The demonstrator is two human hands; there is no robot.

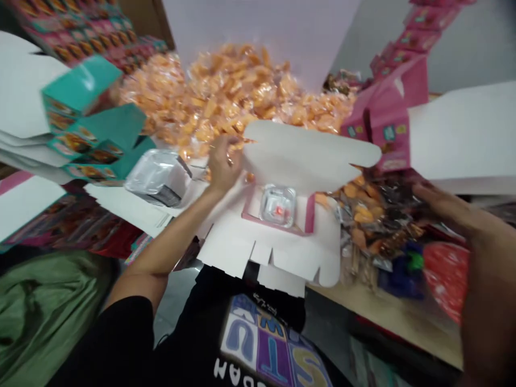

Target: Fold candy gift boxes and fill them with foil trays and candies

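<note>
An unfolded white-and-pink carton (pixel 310 153) lies open in front of me, its lid raised. Inside it sits a small square foil tray (pixel 278 205) with a shiny top and a red spot of light on it. My left hand (pixel 226 165) is left of the lid, at the near edge of a heap of clear-wrapped orange pieces (pixel 237 91). Its fingers are curled, and whatever they grip is hard to make out. My right hand (pixel 455 209), smeared by motion, reaches to the dark wrapped packets (pixel 397 196) on the right; its fingertips are hidden.
Stacked foil trays (pixel 157 174) stand left of the carton. Teal boxes (pixel 100 129) lean at the left, pink boxes (pixel 387 118) at the right. Blue packets (pixel 403 277) and a red dotted bag (pixel 447 277) lie at the right edge. Green cloth (pixel 52 306) hangs lower left.
</note>
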